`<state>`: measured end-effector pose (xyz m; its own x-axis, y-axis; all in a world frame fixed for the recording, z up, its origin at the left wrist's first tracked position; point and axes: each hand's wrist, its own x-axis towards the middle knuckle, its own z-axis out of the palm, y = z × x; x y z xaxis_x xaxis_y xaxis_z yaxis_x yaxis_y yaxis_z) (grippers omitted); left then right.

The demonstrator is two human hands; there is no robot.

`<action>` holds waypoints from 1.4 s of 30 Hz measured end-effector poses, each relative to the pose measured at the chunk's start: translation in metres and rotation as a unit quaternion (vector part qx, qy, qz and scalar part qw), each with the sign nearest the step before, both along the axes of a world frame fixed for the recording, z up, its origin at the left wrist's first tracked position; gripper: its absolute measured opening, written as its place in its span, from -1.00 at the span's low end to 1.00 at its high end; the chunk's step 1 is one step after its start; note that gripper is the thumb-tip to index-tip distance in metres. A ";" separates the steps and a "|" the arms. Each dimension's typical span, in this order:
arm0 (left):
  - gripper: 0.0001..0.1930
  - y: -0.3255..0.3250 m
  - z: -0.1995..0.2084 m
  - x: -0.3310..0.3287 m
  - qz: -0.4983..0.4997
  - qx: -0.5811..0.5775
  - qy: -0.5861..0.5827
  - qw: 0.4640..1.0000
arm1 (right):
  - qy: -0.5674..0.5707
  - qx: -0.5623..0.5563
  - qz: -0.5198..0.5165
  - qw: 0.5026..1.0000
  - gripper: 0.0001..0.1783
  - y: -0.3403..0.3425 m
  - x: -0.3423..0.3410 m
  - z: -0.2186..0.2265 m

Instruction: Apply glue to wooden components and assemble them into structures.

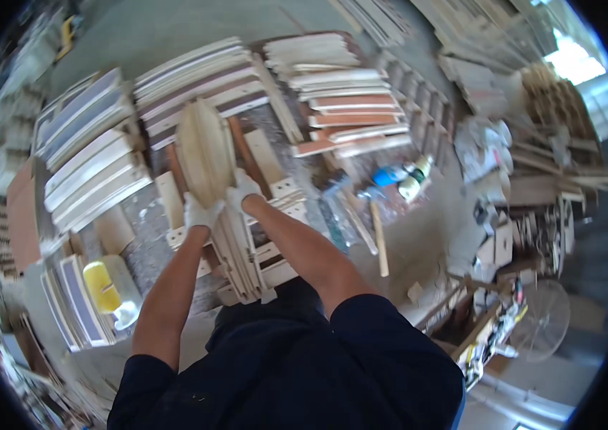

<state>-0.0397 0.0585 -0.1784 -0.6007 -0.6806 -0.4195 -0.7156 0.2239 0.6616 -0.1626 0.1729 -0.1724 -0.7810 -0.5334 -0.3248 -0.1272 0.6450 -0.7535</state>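
Both gloved hands (219,204) grip 1 curved wooden panel (205,150) upright.

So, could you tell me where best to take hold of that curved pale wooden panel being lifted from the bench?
Probably at its near, lower end, one hand on each long edge. The curved wooden panel stands on end, tapering toward the far tip, and the gloved left hand and right hand already clamp that near end from both sides, above the stack of cut pieces.
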 end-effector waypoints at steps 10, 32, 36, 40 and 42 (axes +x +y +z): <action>0.24 0.080 0.056 -0.047 0.027 -0.156 -0.153 0.975 | 0.079 -0.224 -0.629 0.740 -0.52 0.376 -0.127 0.010; 0.26 0.079 0.089 -0.053 0.042 -0.072 -0.227 0.970 | -0.089 -0.271 -0.307 0.908 -0.52 0.563 -0.290 0.127; 0.27 0.080 0.081 -0.035 0.046 -0.081 -0.212 0.973 | -0.132 -0.231 -0.131 0.955 -0.52 0.434 -0.281 0.218; 0.23 0.101 0.086 -0.013 0.003 -0.147 -0.170 0.974 | -0.062 -0.056 0.078 0.993 -0.45 0.235 -0.220 0.244; 0.27 0.128 0.076 0.009 0.014 -0.160 -0.102 0.982 | -0.038 -0.051 0.235 0.970 -0.27 0.156 -0.203 0.218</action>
<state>-0.0303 0.1869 -0.1019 -0.5050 -0.8122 -0.2920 -0.8353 0.3746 0.4025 -0.3660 0.3285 0.0458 -0.4201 -0.8568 -0.2989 -0.3307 0.4513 -0.8288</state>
